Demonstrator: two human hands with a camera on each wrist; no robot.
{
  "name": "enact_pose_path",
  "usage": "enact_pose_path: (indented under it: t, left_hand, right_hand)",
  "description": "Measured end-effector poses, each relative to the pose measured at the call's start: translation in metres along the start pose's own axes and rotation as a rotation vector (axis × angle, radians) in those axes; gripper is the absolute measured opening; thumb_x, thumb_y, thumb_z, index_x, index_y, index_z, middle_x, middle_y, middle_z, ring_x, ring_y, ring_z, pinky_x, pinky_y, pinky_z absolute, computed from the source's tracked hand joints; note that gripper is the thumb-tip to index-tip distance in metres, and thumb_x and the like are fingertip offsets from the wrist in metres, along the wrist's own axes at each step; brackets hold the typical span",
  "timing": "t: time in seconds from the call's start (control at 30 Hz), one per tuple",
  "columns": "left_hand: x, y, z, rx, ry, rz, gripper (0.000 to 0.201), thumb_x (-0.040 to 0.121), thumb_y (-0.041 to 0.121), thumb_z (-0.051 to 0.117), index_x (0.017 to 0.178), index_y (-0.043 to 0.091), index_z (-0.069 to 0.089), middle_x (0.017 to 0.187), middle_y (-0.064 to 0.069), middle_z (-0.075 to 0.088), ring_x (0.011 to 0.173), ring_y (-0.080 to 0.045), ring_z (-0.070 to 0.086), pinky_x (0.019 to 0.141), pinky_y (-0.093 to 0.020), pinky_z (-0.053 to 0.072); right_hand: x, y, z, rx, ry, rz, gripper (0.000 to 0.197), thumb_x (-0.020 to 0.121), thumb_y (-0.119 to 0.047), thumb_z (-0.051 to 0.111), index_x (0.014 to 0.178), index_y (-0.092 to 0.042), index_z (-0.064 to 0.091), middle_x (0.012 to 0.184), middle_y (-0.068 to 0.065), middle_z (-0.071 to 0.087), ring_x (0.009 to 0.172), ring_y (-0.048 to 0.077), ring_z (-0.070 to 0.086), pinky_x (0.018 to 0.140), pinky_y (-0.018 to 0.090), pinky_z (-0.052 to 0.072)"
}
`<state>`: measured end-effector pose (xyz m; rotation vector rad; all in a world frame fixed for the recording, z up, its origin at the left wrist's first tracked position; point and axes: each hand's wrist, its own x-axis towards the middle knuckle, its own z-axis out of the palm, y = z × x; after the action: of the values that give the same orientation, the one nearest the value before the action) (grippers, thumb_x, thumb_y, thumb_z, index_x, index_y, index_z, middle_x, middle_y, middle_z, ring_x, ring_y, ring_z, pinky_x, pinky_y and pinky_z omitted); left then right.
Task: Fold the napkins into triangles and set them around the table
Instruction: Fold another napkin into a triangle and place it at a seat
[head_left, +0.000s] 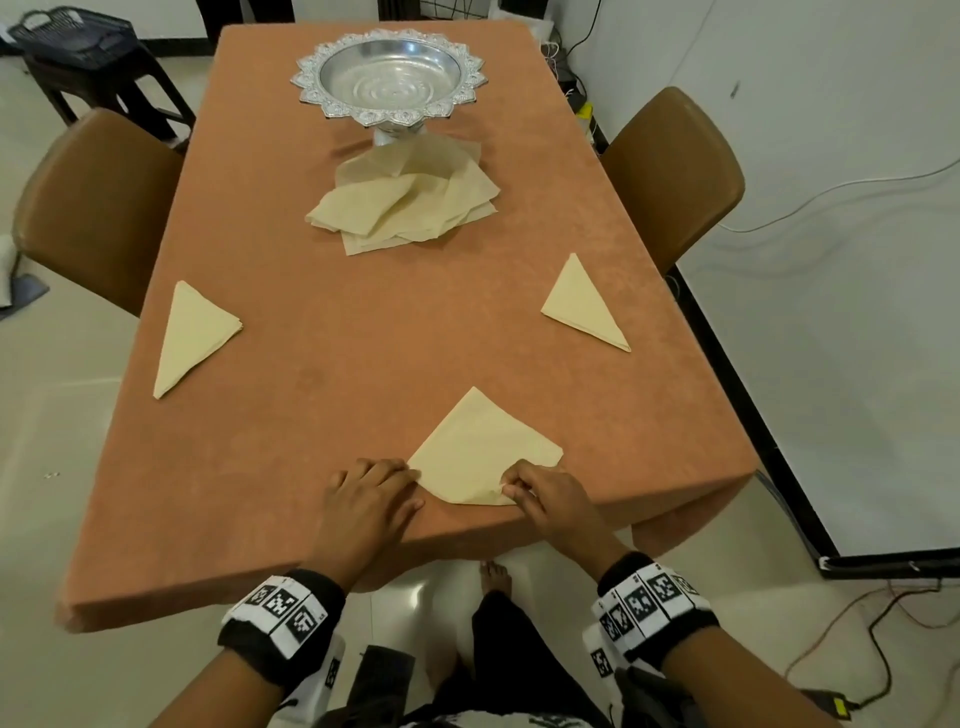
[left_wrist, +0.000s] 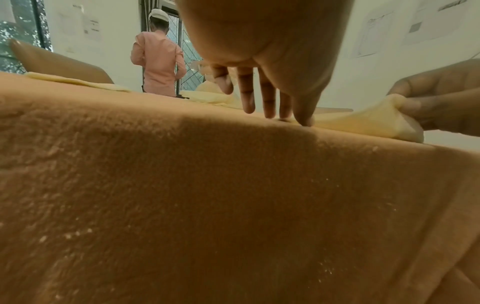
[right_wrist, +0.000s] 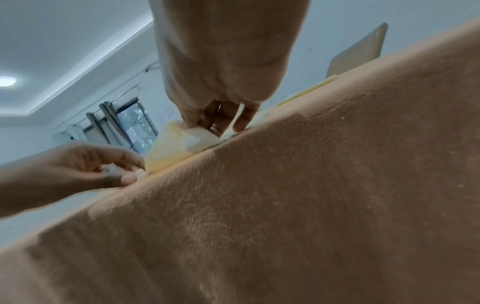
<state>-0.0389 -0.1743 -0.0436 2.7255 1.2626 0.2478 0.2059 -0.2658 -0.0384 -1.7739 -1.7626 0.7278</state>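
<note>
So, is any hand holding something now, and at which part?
The right hand pinches the near corner of the napkin and lifts it. The left hand only presses its left corner with straight fingers.

The table (head_left: 322, 395) is carrying a silver bowl (head_left: 388, 78), a loose napkin pile (head_left: 410, 202) and three folded napkins — left (head_left: 189, 335), right (head_left: 582, 306), near edge (head_left: 480, 452).

Plenty of bare tablecloth (head_left: 363, 364) mid-table to reach through; only the napkin pile (head_left: 410, 208), silver bowl (head_left: 389, 73) and two side triangles (head_left: 192, 332) (head_left: 582, 306) block anything.
</note>
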Motion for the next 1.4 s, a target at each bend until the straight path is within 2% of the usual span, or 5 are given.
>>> enact_pose_path:
  t: [0.27,0.47,0.57,0.73,1.4]
  left_hand:
    - [0.016,0.001,-0.003,-0.142,-0.014,-0.18,0.014,0.09,0.039,0.058,0.09,0.03,0.069,0.094,0.013,0.068,0.086,-0.012,0.049,0.071,-0.031,0.03]
    - [0.026,0.009,-0.004,-0.187,-0.036,-0.319,0.013,0.09,0.034,0.059,0.09,0.026,0.069,0.094,0.009,0.065,0.085,-0.011,0.041,0.071,-0.031,0.025]
    - [0.027,0.01,-0.005,-0.198,-0.036,-0.351,0.014,0.091,0.034,0.057,0.092,0.026,0.068,0.093,0.008,0.064,0.084,-0.01,0.039,0.072,-0.031,0.026]
    - [0.033,0.012,-0.009,-0.191,-0.061,-0.376,0.014,0.09,0.035,0.057,0.087,0.027,0.068,0.089,0.008,0.066,0.083,-0.011,0.041,0.07,-0.031,0.024]
    - [0.046,0.02,-0.012,-0.108,-0.126,-0.48,0.015,0.091,0.034,0.05,0.098,0.025,0.059,0.096,0.001,0.063,0.09,-0.019,0.055,0.077,-0.034,0.042]
  right_hand:
    - [0.086,-0.001,-0.022,0.065,-0.006,0.277,0.009,0.093,-0.018,0.055,0.093,-0.014,0.064,0.089,-0.001,0.067,0.081,0.016,0.06,0.071,0.032,0.044]
    - [0.097,-0.004,-0.034,0.146,0.011,0.341,0.03,0.097,-0.038,0.047,0.085,-0.016,0.062,0.076,-0.003,0.063,0.074,0.015,0.056,0.065,0.03,0.038]
    - [0.073,0.005,-0.037,0.221,0.018,0.408,0.023,0.087,-0.035,0.065,0.099,-0.015,0.066,0.088,-0.002,0.066,0.082,0.011,0.059,0.075,0.027,0.045]
    - [0.068,0.01,-0.029,0.191,0.09,0.373,0.016,0.082,-0.016,0.071,0.097,-0.017,0.067,0.08,-0.006,0.062,0.075,0.008,0.056,0.07,0.021,0.044]
    - [0.09,-0.005,-0.015,-0.266,0.143,0.335,0.024,0.086,-0.024,0.062,0.109,-0.02,0.057,0.104,-0.003,0.063,0.099,0.02,0.058,0.082,0.034,0.04]
